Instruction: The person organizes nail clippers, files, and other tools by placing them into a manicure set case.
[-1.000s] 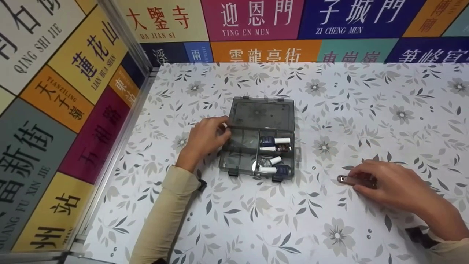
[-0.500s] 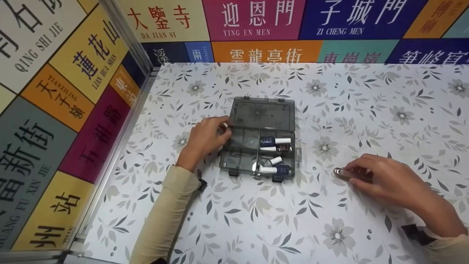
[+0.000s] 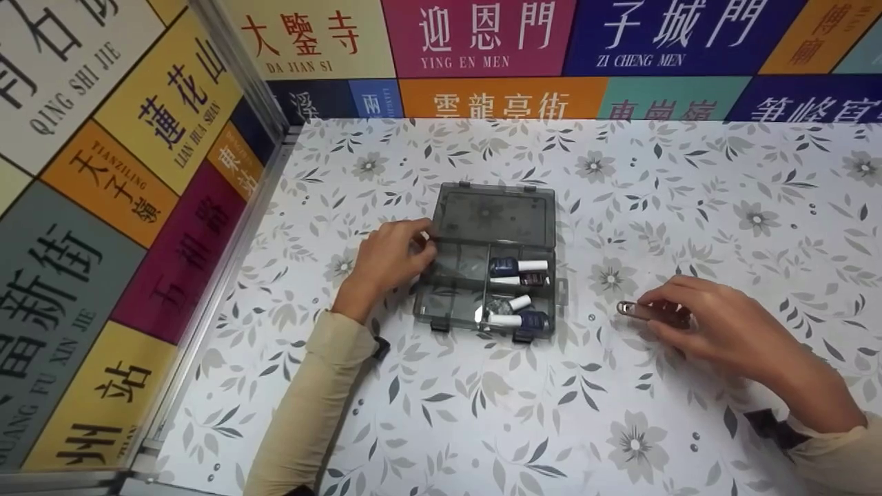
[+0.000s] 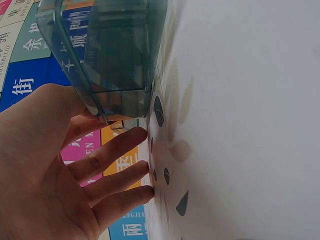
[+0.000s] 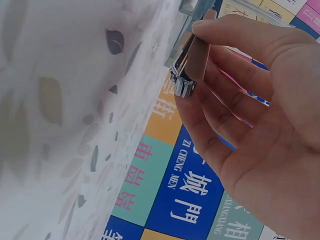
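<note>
A smoky, see-through compartment box (image 3: 451, 303) lies on the table with its lid (image 3: 493, 213) folded back. Nail polish bottles (image 3: 534, 320) with white caps fill its right-hand compartments. My left hand (image 3: 389, 255) rests against the box's left side, thumb and index finger at the hinge end. In the left wrist view, the other fingers (image 4: 120, 150) spread loosely down to the tabletop. To the right of the box, my right hand (image 3: 723, 324) pinches a brown nail clipper (image 5: 200, 57) between thumb and fingers, its metal cutting end exposed. The box hides the left thumb's tip in the left wrist view.
A white cloth (image 3: 592, 427) printed with grey flowers and leaves covers the table. Colourful panels with Chinese lettering stand behind the table and along its left side (image 3: 89, 275), joined by a metal frame (image 3: 207, 275). A latch (image 3: 561, 291) juts from the box's right side.
My right hand has moved up and left, carrying the nail clipper slightly closer to the box. The left hand and box have stayed in place.
</note>
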### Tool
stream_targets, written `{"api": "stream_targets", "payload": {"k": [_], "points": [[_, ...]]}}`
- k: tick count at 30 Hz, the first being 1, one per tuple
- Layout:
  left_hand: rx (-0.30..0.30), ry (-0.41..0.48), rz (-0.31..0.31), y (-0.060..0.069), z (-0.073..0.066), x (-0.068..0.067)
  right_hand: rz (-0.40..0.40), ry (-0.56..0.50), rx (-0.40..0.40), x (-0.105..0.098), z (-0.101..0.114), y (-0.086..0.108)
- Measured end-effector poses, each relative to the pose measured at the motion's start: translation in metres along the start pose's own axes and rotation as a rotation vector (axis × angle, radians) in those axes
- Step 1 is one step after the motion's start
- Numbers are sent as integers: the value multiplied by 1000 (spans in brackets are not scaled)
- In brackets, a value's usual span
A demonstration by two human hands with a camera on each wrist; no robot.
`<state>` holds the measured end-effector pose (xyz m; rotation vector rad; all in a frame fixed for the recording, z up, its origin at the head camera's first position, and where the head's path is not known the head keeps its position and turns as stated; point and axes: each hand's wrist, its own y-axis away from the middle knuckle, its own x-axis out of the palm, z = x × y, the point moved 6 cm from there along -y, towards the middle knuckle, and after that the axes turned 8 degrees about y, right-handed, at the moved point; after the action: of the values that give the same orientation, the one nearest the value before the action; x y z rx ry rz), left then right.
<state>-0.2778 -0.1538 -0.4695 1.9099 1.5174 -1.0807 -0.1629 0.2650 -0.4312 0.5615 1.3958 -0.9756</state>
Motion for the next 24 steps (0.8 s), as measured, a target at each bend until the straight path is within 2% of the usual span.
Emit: {"api": "stream_targets", "payload": {"k": [24], "points": [[-9, 3, 4, 0, -1, 1, -150, -44, -101, -6, 21, -35]]}}
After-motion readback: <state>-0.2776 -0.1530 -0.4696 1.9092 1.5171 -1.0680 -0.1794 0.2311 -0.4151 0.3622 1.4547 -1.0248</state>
